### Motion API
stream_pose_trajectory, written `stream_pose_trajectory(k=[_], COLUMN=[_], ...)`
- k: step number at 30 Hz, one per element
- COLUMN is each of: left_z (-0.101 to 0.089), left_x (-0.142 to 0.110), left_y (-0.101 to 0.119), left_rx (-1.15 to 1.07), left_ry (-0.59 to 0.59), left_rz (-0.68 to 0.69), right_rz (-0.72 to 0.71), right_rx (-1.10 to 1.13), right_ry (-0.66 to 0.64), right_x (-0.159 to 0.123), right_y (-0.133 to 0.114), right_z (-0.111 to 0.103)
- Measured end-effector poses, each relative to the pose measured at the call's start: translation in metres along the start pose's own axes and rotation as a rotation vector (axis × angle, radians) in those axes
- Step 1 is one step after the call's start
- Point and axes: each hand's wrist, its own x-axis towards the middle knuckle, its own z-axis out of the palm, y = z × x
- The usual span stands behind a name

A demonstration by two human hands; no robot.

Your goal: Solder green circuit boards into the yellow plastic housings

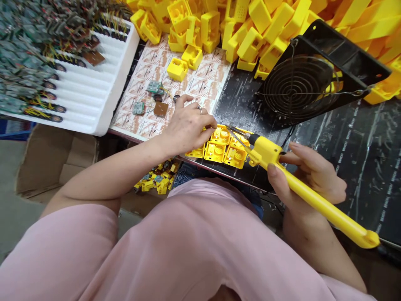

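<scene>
In my right hand (308, 175) is a yellow soldering gun (313, 194), its long handle slanting down to the right. Its thin metal tip points left, over a group of small yellow plastic housings (215, 151) at the table's front edge. These lie open side up, several together. My left hand (191, 125) rests over the housings on the left, thumb and forefinger pinched close to the tip. What they hold, if anything, is hidden. Beyond that hand lie small green circuit boards (138, 108) and a brown square piece (161, 109), with wires and a round black part nearby.
A black fan (294, 90) with a wire guard stands at the right. Yellow housings (250, 44) are heaped along the back. At left, a white foam tray (103, 92) carries many wired boards. Below the edge are a cardboard box (56, 163) and yellow assemblies (161, 179).
</scene>
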Motion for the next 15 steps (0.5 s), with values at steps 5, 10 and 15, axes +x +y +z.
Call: stream_pose_trajectory(k=[5, 10, 15], left_z=[-0.002, 0.002, 0.004], left_x=[-0.001, 0.006, 0.01], left_y=[-0.002, 0.002, 0.002], left_rx=[-0.033, 0.037, 0.076], left_ry=[-0.01, -0.008, -0.026], left_rz=[-0.024, -0.018, 0.025], right_rz=[0.017, -0.013, -0.044], right_rx=[-0.058, -0.023, 0.03], right_ry=[-0.039, -0.042, -0.095], right_x=[0.002, 0.007, 0.012], right_y=[-0.006, -0.013, -0.014], right_z=[-0.001, 0.006, 0.009])
